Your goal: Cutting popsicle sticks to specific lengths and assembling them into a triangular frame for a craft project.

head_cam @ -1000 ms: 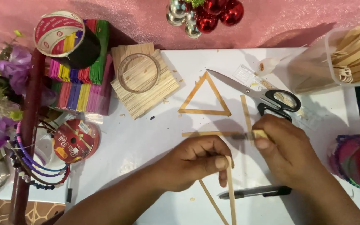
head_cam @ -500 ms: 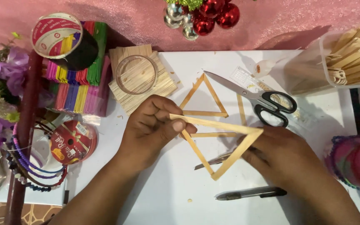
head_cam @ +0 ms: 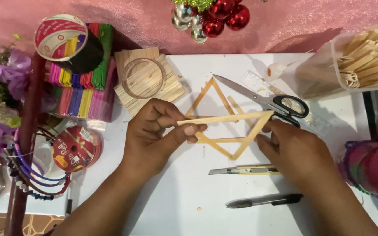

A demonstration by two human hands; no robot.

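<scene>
My left hand (head_cam: 156, 133) pinches one corner of a triangle made of plain wooden sticks (head_cam: 230, 118), thumb on top. My right hand (head_cam: 292, 150) holds the opposite corner from below. The held triangle hangs point-down just above a second stick triangle (head_cam: 202, 97) that lies flat on the white sheet (head_cam: 176, 192). A single loose stick (head_cam: 219, 140) lies under them.
A craft knife (head_cam: 243, 170) and a pen (head_cam: 263, 200) lie near my wrists. Scissors (head_cam: 263, 98) lie at the upper right, beside a clear tub of wooden sticks (head_cam: 364, 57). Coloured sticks (head_cam: 82, 91), a tape roll (head_cam: 64, 37), a stick panel (head_cam: 147, 85) and ribbon (head_cam: 73, 148) lie left.
Both hands lifted the glued triangle from the sheet and moved it up over the flat triangle. The craft knife left my right hand and now lies on the sheet.
</scene>
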